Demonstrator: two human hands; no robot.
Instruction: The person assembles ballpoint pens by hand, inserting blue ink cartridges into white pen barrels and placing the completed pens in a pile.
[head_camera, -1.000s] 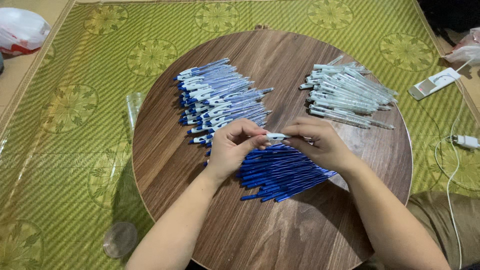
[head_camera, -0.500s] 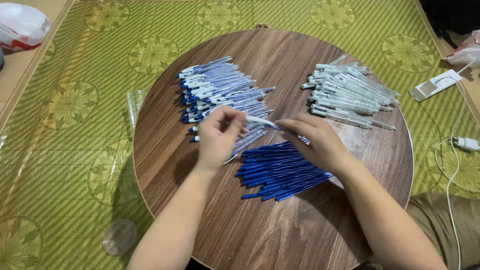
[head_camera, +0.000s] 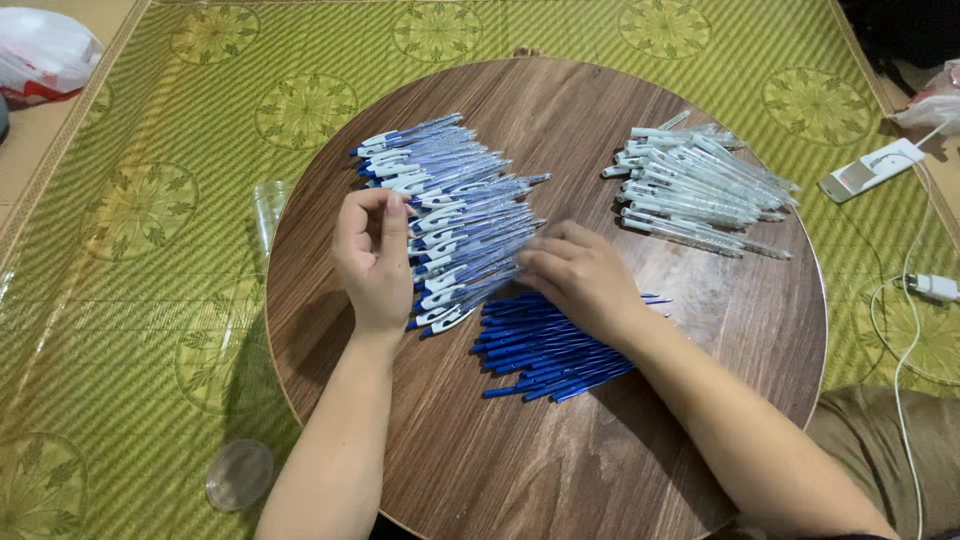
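Surface: round wooden table (head_camera: 560, 460) on a green patterned mat (head_camera: 130, 250); I look straight down on it from the head camera.
Left hand: my left hand (head_camera: 372, 252) sits at the left edge of the assembled blue-and-white pens (head_camera: 455, 215), fingers curled together, fingertips touching the white clip ends; I cannot tell whether it pinches a single pen.
Right hand: my right hand (head_camera: 580, 275) lies palm down, fingers loosely spread, over the near end of the blue refills (head_camera: 545, 345), its fingertips reaching the lower tips of the assembled pens.
Assembled pens: wide fanned pile on the upper left of the table, clips to the left.
Blue refills: loose heap at the table's middle, partly under my right hand.
Clear barrels: separate pile of clear pen barrels (head_camera: 700, 190) on the upper right, well apart from both hands.
Off the table: white power strip (head_camera: 870, 170) and white cable (head_camera: 915, 330) at right, white plastic bag (head_camera: 45, 55) at top left, clear round lid (head_camera: 240, 475) at lower left.
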